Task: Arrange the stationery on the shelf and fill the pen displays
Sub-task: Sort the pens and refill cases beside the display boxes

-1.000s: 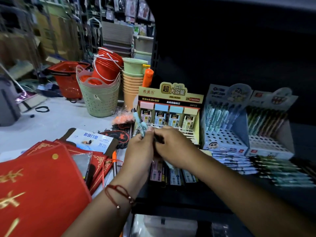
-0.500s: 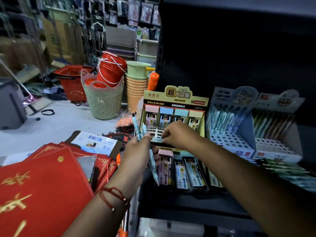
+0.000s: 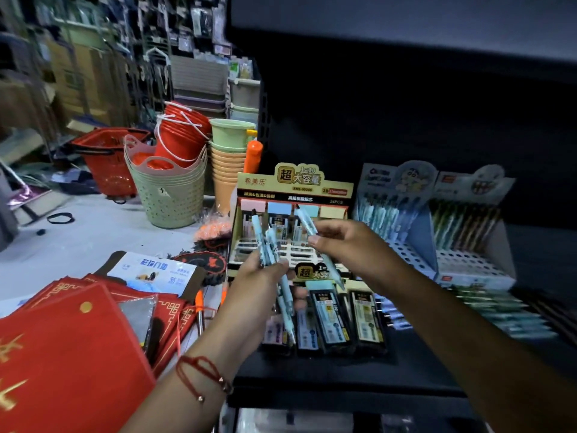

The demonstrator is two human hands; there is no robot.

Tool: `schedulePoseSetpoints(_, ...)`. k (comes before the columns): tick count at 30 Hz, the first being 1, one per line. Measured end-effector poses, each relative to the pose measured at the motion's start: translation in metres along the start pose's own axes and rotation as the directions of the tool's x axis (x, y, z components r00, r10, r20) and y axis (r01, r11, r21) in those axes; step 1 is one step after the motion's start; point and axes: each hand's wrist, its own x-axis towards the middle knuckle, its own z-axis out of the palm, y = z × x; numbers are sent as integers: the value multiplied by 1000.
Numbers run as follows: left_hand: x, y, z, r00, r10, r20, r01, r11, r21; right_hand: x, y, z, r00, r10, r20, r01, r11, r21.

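My left hand point(image 3: 256, 285) grips a small bunch of light blue pens point(image 3: 268, 245), their ends sticking up above the fist and down below it. My right hand point(image 3: 346, 248) pinches a single light blue pen point(image 3: 307, 225) held slanted in front of the yellow lead-refill display box point(image 3: 293, 189). To the right stand two pen displays: a blue one point(image 3: 390, 214) partly filled with pens, and a white one point(image 3: 468, 223) holding green pens. Both have free holes in their front rows. Loose pens point(image 3: 499, 310) lie on the dark shelf point(image 3: 343, 373) at the right.
Several black lead-refill packs point(image 3: 331, 320) lie flat on the shelf below my hands. Red envelopes point(image 3: 62, 354) and a printed mat pack point(image 3: 153, 270) sit at the left. Stacked green baskets point(image 3: 168, 195), red buckets point(image 3: 181, 135) and cups point(image 3: 228, 164) stand behind on the white surface.
My right hand has drawn one pen out of the bunch and moved right and up with it. The left hand stays holding the remaining pens, raised slightly.
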Motion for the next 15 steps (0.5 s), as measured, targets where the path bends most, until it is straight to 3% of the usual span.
schedulePoseSetpoints(3, -1, -5, 12, 997, 1, 80, -4, 999, 40, -15, 23, -21, 994, 100, -30, -95, 985, 147)
schedulePoseSetpoints(8, 10, -20, 30, 994, 21, 112, -37, 989, 140, -31, 66, -51, 965, 189, -182, -111, 923, 368)
schedulePoseSetpoints(11, 13, -24, 43, 995, 16, 96, -31, 988, 153, -41, 93, -67, 901, 286, -326, -73, 841, 536)
schedulePoseSetpoints(15, 17, -28, 55, 996, 2, 94, -18, 984, 176, -38, 113, -81, 814, 314, -489, 26, 822, 569)
